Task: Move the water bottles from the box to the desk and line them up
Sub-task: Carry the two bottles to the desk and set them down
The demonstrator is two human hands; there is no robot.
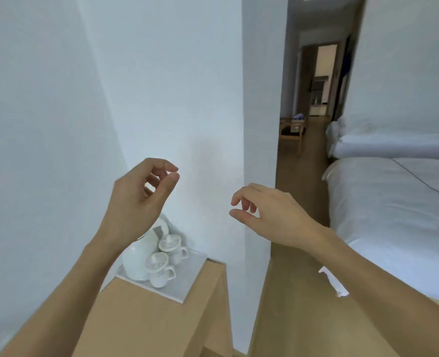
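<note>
No water bottle and no box shows in the head view. The light wooden desk (146,320) runs along the white wall at the lower left. My left hand (138,199) is raised in the air above the desk's far end, fingers loosely curled, holding nothing. My right hand (267,215) hangs in the air to the right of the wall corner, above the floor, fingers loosely curled and empty. The two hands are apart, about a hand's width between them.
A grey tray (190,279) at the desk's far end carries a white kettle (138,256) and two lidded white cups (172,247). A white bed (393,215) fills the right side. A wooden floor passage (298,191) leads to a hallway with a small wooden table (291,130).
</note>
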